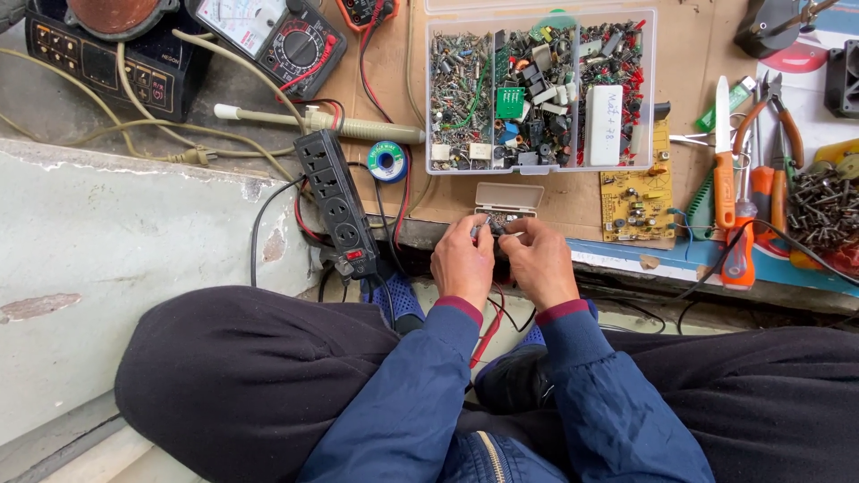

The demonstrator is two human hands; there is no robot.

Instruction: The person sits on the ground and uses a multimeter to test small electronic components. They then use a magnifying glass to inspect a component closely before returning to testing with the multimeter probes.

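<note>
My left hand [462, 261] and my right hand [539, 260] are close together at the front edge of the board, both pinching a small dark electronic part [495, 229] between the fingertips. Just beyond the fingers sits a small beige box [508, 199] with its lid tilted open. What exactly the part is, I cannot tell; my fingers cover most of it. Both sleeves are blue with dark red cuffs.
A clear compartment box [540, 89] full of components stands behind. A yellow circuit board [638, 201], orange-handled tools [725, 192], pliers [780, 134] and a screw pile [825, 210] lie right. A black power strip [338, 201], solder reel [387, 162], desoldering pump [322, 121] and multimeter [273, 36] lie left.
</note>
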